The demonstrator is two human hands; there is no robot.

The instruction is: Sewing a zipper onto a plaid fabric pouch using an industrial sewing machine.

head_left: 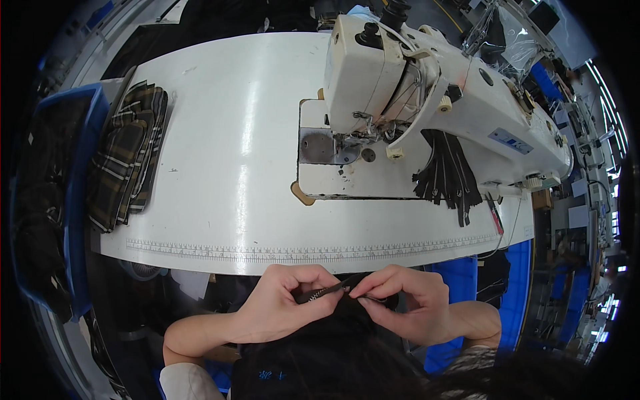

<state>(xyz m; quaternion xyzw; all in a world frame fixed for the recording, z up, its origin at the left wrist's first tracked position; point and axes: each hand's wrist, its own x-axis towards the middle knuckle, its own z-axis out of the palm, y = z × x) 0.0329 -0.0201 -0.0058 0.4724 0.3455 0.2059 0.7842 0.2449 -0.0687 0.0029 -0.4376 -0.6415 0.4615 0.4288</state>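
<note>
Below the front edge of the white table, my left hand (pixel 293 300) grips a dark zipper (pixel 326 291) with metal teeth, its fingers curled round it. My right hand (pixel 407 303) pinches the same zipper a short way to the right, near a small metal part. Above them on the white table (pixel 220 167) stands a white sewing machine (pixel 373 80) with a metal plate under its needle area. Several dark zippers (pixel 445 170) lie in a bunch right of that plate, with a small red-handled tool (pixel 495 217) beside them.
Folded plaid cloth (pixel 127 153) lies at the table's left end, beside a blue bin (pixel 99 119) with dark material. Blue bins (pixel 447 280) sit below the table on the right. A printed ruler (pixel 267 255) runs along the front edge. More workshop equipment fills the far right.
</note>
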